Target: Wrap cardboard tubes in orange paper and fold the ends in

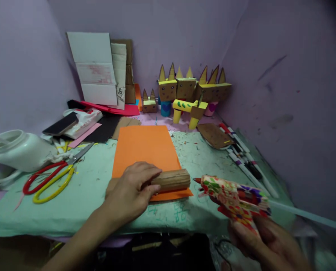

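Observation:
A brown cardboard tube (175, 180) lies across the near end of an orange sheet (145, 146). My left hand (134, 188) is wrapped over the tube's middle, its fingers and thumb closed on it. A strip of orange shows along the near side of the tube. In my right hand (258, 241) is a flower-patterned glue gun (232, 195), gripped by its handle. Its nozzle points left, a little apart from the tube's right end. A pale glue stick trails out of its back.
Red-and-yellow scissors (68, 163) and a white pot (24, 150) stand left. Behind are leaning cardboard sheets (96, 69) and cardboard animal figures (168, 90). Markers (247, 165) and a brown cardboard piece (215, 136) lie right.

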### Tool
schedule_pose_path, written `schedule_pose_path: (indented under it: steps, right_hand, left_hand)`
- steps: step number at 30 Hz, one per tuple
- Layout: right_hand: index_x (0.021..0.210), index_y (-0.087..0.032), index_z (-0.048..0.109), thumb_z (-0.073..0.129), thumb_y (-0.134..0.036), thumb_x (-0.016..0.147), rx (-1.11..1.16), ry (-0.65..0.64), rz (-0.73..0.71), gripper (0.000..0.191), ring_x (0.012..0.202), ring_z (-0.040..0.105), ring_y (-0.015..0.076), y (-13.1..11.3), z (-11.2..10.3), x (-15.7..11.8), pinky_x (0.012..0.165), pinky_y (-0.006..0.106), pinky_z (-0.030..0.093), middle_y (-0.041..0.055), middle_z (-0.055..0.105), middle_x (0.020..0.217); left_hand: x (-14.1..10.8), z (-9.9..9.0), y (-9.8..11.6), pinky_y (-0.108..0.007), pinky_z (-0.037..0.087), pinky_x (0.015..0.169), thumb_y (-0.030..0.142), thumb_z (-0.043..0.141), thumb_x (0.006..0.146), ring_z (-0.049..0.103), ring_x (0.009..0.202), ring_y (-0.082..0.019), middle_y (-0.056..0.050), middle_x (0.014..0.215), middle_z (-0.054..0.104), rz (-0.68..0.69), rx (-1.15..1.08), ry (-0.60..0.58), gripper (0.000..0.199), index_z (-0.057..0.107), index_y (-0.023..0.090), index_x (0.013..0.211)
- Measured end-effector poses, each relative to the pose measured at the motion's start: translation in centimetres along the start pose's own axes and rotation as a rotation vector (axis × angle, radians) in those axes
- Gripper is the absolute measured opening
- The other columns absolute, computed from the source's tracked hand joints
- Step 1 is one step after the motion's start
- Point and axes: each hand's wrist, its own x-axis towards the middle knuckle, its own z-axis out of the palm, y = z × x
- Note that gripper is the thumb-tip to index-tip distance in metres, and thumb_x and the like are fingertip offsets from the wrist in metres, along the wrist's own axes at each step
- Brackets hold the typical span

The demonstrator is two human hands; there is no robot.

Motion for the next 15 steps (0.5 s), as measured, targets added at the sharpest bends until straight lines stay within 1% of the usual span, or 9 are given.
schedule_pose_path:
  steps: [2,3,4,7,9,11,13,15]
  right_hand:
    - [0.065,-0.024,0.065,0.059,-0.042,0.079,0.052,-0.116,0.085,0.024,0.043,0.058,0.0173,0.3,0.0,-0.4,0.036,0.022,0.048,0.0019,0.061,0.052]
    - [0.069,-0.024,0.066,0.059,-0.042,0.08,0.068,-0.145,0.117,0.022,0.046,0.06,0.0181,0.4,0.0,-0.6,0.039,0.023,0.05,0.0024,0.063,0.055]
    - [0.071,-0.023,0.067,0.059,-0.042,0.08,0.064,-0.145,0.129,0.022,0.048,0.061,0.0185,0.5,0.0,-0.7,0.04,0.023,0.051,0.0028,0.064,0.057]
    - [0.08,-0.022,0.071,0.058,-0.041,0.08,-0.01,-0.125,0.099,0.023,0.054,0.065,0.0206,0.8,0.0,-1.0,0.048,0.026,0.055,0.0049,0.069,0.064]
    - [0.091,-0.022,0.072,0.058,-0.041,0.08,-0.094,-0.11,0.06,0.027,0.066,0.069,0.0239,1.0,0.2,-1.2,0.06,0.03,0.058,0.0075,0.073,0.078]
    - [0.1,-0.021,0.071,0.058,-0.042,0.081,-0.172,-0.104,0.033,0.031,0.075,0.07,0.0257,1.1,0.7,-1.6,0.066,0.031,0.059,0.0094,0.074,0.09]
    - [0.106,-0.021,0.069,0.057,-0.042,0.081,-0.201,-0.137,0.017,0.035,0.081,0.071,0.0263,1.1,1.6,-2.0,0.069,0.031,0.059,0.0103,0.073,0.098]
    - [0.112,-0.021,0.067,0.055,-0.042,0.084,-0.178,-0.19,0.015,0.037,0.09,0.069,0.0269,1.1,2.7,-2.4,0.076,0.032,0.057,0.0108,0.071,0.106]
  left_hand:
    - [0.3,0.2,-0.1,-0.041,0.046,0.081,0.016,0.053,0.08,0.058,0.091,-0.022,-0.006,0.097,0.069,-0.005,0.033,-0.042,0.023,0.065,0.018,0.1]
    - [0.4,0.1,-0.1,-0.041,0.046,0.08,0.016,0.052,0.081,0.059,0.089,-0.021,-0.006,0.095,0.069,-0.009,0.047,-0.055,0.024,0.065,0.018,0.1]
    - [0.5,0.1,-0.2,-0.04,0.046,0.079,0.016,0.051,0.081,0.059,0.088,-0.021,-0.006,0.094,0.069,-0.009,0.058,-0.064,0.024,0.065,0.018,0.1]
    - [0.6,0.0,-0.3,-0.039,0.045,0.079,0.015,0.05,0.081,0.06,0.085,-0.021,-0.005,0.091,0.07,-0.004,0.096,-0.083,0.024,0.066,0.018,0.099]
    - [0.7,0.1,-0.3,-0.037,0.045,0.079,0.016,0.05,0.082,0.061,0.086,-0.021,-0.005,0.092,0.07,-0.011,0.117,-0.087,0.025,0.066,0.019,0.1]
    - [0.9,0.1,-0.2,-0.035,0.045,0.077,0.017,0.05,0.083,0.062,0.085,-0.02,-0.004,0.091,0.071,-0.028,0.122,-0.087,0.025,0.067,0.019,0.101]
    - [1.0,0.2,-0.3,-0.033,0.046,0.075,0.017,0.048,0.084,0.063,0.082,-0.019,-0.003,0.089,0.071,-0.036,0.122,-0.096,0.026,0.067,0.019,0.102]
    - [1.1,0.3,-0.3,-0.033,0.046,0.075,0.016,0.046,0.085,0.063,0.082,-0.019,-0.004,0.09,0.072,-0.027,0.139,-0.108,0.028,0.067,0.019,0.103]
